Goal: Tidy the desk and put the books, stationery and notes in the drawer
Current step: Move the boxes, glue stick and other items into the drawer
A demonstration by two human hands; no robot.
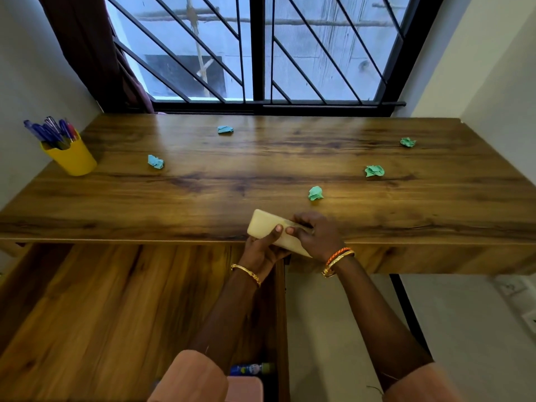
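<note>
My left hand (262,250) and my right hand (316,235) both grip a flat cream-coloured case (268,226) at the front edge of the wooden desk (261,175). Several crumpled paper notes lie on the desk: blue ones (155,162) (225,129) on the left and back, green ones (315,193) (374,171) (408,142) on the right. A yellow cup (71,158) full of blue and pink pens (50,130) stands at the far left. Below the desk, the open drawer (101,314) spreads out on the left.
A barred window (258,50) with a dark curtain (87,47) backs the desk. White walls close in both sides. A blue-and-white tube (252,368) and a pink object (245,388) show low between my arms, by the drawer's right wall.
</note>
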